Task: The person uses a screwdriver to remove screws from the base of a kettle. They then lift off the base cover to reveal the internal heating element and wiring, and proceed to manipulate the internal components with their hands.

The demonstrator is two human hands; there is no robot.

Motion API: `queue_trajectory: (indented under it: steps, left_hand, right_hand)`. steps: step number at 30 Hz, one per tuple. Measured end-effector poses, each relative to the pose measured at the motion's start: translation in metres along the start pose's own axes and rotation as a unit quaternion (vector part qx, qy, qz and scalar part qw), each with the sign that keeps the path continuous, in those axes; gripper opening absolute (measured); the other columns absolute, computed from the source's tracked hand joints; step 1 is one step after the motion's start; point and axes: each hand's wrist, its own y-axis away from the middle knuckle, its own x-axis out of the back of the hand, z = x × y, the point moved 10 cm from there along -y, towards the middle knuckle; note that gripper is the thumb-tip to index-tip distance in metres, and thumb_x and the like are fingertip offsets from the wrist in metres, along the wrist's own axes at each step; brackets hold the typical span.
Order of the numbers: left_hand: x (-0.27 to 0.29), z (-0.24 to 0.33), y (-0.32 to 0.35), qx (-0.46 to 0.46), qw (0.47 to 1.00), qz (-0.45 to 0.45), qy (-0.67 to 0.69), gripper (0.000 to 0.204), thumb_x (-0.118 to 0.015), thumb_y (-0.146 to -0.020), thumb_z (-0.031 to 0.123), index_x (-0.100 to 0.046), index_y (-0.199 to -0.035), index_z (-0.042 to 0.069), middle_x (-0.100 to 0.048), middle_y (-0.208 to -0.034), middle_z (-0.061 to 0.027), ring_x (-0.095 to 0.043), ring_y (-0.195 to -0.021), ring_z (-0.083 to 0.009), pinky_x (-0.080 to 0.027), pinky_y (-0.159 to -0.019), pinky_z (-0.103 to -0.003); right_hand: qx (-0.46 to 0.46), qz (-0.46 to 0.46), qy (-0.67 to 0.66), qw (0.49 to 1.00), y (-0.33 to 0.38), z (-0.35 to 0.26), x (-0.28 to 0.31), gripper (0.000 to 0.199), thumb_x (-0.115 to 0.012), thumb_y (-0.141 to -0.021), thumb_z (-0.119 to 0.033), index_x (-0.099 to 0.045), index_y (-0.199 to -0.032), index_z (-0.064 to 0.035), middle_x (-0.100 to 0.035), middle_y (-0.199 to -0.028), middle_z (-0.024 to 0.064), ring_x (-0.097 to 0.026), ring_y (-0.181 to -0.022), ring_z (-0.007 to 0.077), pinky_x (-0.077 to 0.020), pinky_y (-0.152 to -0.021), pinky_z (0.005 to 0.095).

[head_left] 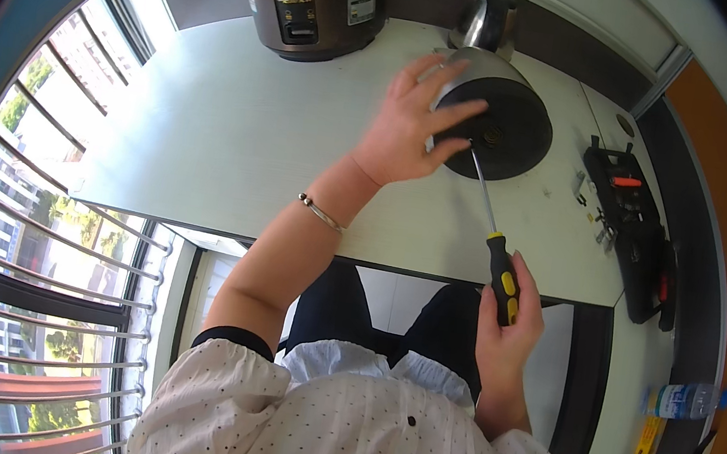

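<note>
Gripping a black-and-yellow screwdriver, the right hand is closed around its handle, which slants up and to the left, away from the body. The long metal shaft ends in front of a dark round base, beside the left thumb; whether the tip touches the base cannot be told.

The left hand is open, fingers spread and slightly blurred, and appears to grasp nothing. It reaches across the left edge of the base; contact is unclear. A bracelet circles that wrist.

The base belongs to a silvery metal vessel, tipped so that its black underside faces the person. A small brassy spot shows near the middle of this underside. The vessel is on the far side of a pale counter, right of centre.

Just behind it is another shiny metal container with a dark top. To the left, near the wall, stands a brown rice cooker.

Toward the counter's right side lies an open black tool case with red-handled pieces, small metal parts scattered just beside it. Farther right and nearer the person, a clear bottle with a blue cap lies sideways. At far left, a barred window looks out on buildings and greenery.
</note>
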Motion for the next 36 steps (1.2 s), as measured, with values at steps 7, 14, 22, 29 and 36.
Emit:
queue_trajectory:
  steps: [7,14,22,29,36]
  left_hand:
    - [-0.015,0.042,0.006,-0.093,0.987,-0.106,0.072,0.045,-0.076,-0.061,0.014,-0.07,-0.106,0.021,-0.046,-0.136,-0.0134,-0.038,-0.127,-0.0363,-0.032,-0.105,-0.05]
    - [-0.027,0.053,0.015,-0.134,0.984,-0.093,0.066,0.022,-0.07,-0.068,0.011,-0.074,-0.088,0.014,-0.053,-0.125,-0.0094,-0.041,-0.124,-0.0317,-0.033,-0.105,-0.046]
    - [-0.034,0.051,0.018,-0.139,0.986,-0.083,0.033,0.017,-0.073,-0.064,0.016,-0.074,-0.08,0.014,-0.058,-0.11,-0.0046,-0.045,-0.116,-0.0272,-0.034,-0.101,-0.043]
    - [-0.031,0.048,0.019,-0.15,0.988,-0.037,0.028,0.015,-0.072,-0.062,0.017,-0.073,-0.077,0.015,-0.058,-0.1,-0.0009,-0.048,-0.11,-0.0246,-0.036,-0.098,-0.04]
    - [-0.032,0.045,0.016,-0.141,0.989,-0.03,0.029,0.017,-0.072,-0.057,0.019,-0.07,-0.074,0.014,-0.057,-0.095,0.0001,-0.05,-0.104,-0.024,-0.037,-0.094,-0.04]
  right_hand:
    - [-0.011,-0.01,0.001,1.0,-0.003,-0.003,0.003,0.043,-0.062,-0.083,0.001,-0.053,-0.124,0.004,-0.06,-0.115,0.0199,-0.061,-0.102,0.0321,-0.0473,-0.091,0.0362]
    - [0.036,0.001,0.053,0.998,-0.006,-0.016,0.008,0.043,-0.062,-0.081,0.002,-0.056,-0.124,0.0032,-0.063,-0.113,0.0177,-0.062,-0.103,0.0267,-0.0471,-0.091,0.0339]
    - [0.06,0.005,0.081,0.995,-0.006,-0.028,0.004,0.042,-0.061,-0.081,0.004,-0.056,-0.122,0.0031,-0.063,-0.113,0.0178,-0.062,-0.103,0.0283,-0.0472,-0.091,0.0354]
    - [-0.013,0.036,0.006,0.999,-0.006,-0.015,0.012,0.053,-0.066,-0.078,0.005,-0.052,-0.129,0.0003,-0.061,-0.11,0.0109,-0.06,-0.089,0.0187,-0.0489,-0.08,0.0283]
    - [-0.128,0.037,-0.211,0.968,0.001,0.0,0.008,0.06,-0.068,-0.078,0.005,-0.05,-0.134,-0.0015,-0.058,-0.118,0.0086,-0.056,-0.09,0.0123,-0.0465,-0.081,0.0233]
